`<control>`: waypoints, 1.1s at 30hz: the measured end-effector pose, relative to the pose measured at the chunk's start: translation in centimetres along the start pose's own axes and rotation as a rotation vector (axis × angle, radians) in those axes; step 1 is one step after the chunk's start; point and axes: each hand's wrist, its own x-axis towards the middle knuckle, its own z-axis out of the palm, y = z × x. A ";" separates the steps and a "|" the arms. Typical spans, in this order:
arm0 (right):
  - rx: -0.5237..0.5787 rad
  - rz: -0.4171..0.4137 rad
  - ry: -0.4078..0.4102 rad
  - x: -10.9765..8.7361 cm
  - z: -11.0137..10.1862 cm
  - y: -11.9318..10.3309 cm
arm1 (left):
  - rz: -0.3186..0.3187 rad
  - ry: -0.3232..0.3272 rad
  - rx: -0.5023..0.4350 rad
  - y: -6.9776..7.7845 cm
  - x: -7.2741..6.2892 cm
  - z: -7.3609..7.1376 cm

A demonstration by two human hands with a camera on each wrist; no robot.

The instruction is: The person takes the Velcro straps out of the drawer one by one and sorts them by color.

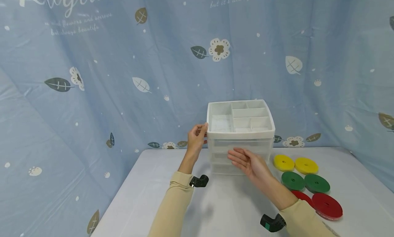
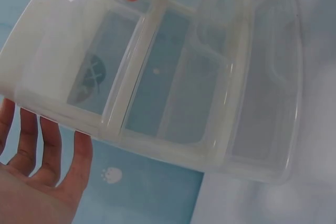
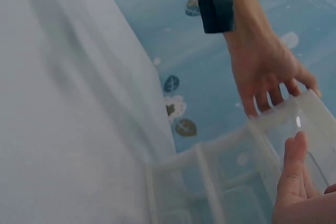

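A small plastic drawer unit [image 1: 240,135] stands upright at the back of the table, with a white top frame and clear drawers stacked below. Its top is a divided tray with several small compartments. My left hand [image 1: 196,139] is at the unit's upper left side, its fingers lightly bent, fingertips at the wall; in the left wrist view the fingers [image 2: 50,145] line the edge. In front of the drawers is my right hand [image 1: 250,163], fingers extended, holding nothing. The right wrist view shows its fingers [image 3: 296,169] before the unit; contact with the drawer front cannot be told.
On the table's right lie flat round coils in pairs: yellow [image 1: 306,166], green [image 1: 317,183] and red [image 1: 327,206]. A white cloth covers the table [image 1: 221,209]. Behind the unit hangs a blue patterned curtain [image 1: 172,76]. Each wrist wears a black camera [image 1: 199,181].
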 end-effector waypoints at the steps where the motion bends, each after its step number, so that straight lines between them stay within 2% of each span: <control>1: 0.006 -0.002 0.004 0.2 -0.2 0.0 | 0.000 -0.001 -0.004 0.0 0.0 0.0; 4: 0.036 0.003 0.010 0.7 -0.5 -0.1 | 0.003 -0.013 -0.018 0.0 0.0 0.0; 11: 0.053 0.006 0.013 1.1 -0.9 -0.2 | -0.020 -0.051 -0.024 3.2 -1.5 -0.3; 12: 0.050 0.006 0.014 1.1 -0.9 -0.2 | -0.017 -0.052 -0.025 3.2 -1.5 -0.3; 15: 0.047 0.003 0.012 1.1 -1.0 -0.1 | -0.016 -0.058 -0.024 3.1 -1.5 -0.3; 22: 0.045 -0.023 -0.023 0.8 -1.4 0.1 | -0.018 -0.061 -0.039 0.3 0.0 -0.4; 28: 0.042 -0.045 -0.046 0.7 -1.9 0.2 | 0.006 -0.030 -0.021 -0.1 0.1 -0.2; 33: -0.074 -0.066 -0.049 0.6 -2.3 0.5 | 0.006 -0.020 -0.006 -0.1 0.0 -0.3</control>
